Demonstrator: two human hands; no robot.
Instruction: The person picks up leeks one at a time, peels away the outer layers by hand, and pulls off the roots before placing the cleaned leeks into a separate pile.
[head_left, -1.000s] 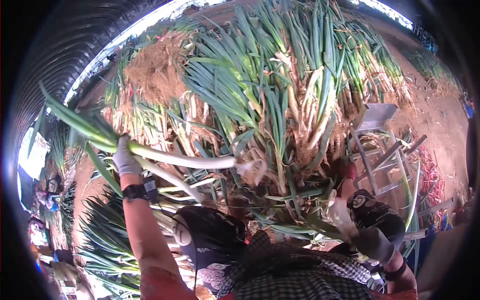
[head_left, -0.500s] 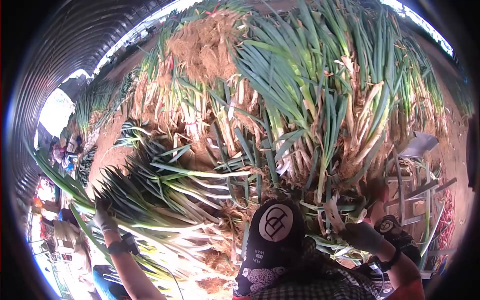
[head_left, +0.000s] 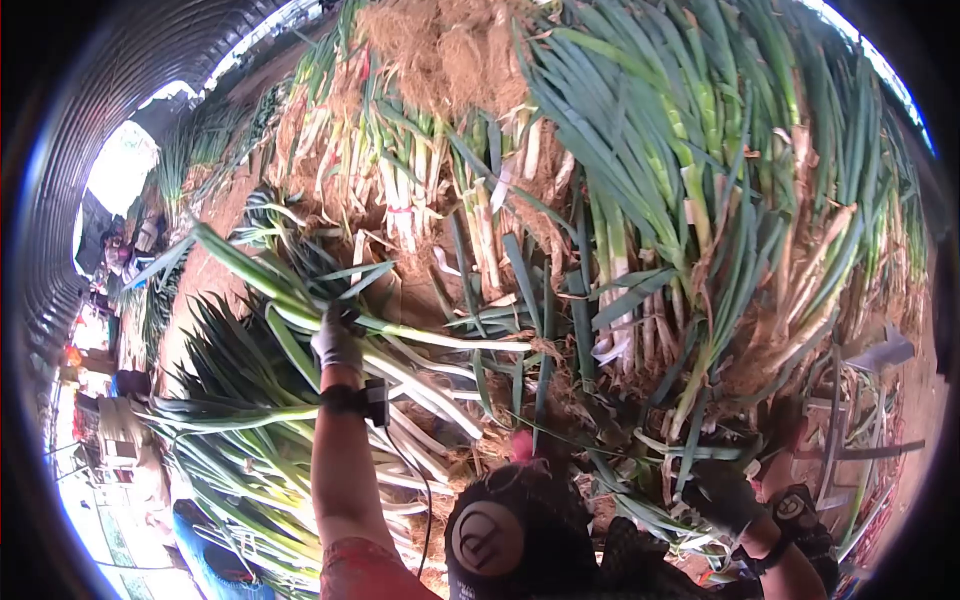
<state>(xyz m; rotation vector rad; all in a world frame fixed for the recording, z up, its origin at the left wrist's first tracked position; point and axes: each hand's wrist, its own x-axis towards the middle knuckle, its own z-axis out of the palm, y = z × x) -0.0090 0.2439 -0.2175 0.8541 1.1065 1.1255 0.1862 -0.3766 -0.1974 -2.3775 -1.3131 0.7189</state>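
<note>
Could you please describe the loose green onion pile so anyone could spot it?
Find the left forearm, rising from the bottom edge. The green onion pile spreads on both sides of it. Unlike the bundles standing behind, it lies flat, leaves mostly pointing left.

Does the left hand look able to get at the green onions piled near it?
Probably yes: nothing visibly blocks the left hand from the pile, but the stalks it grips may hamper it.
</note>
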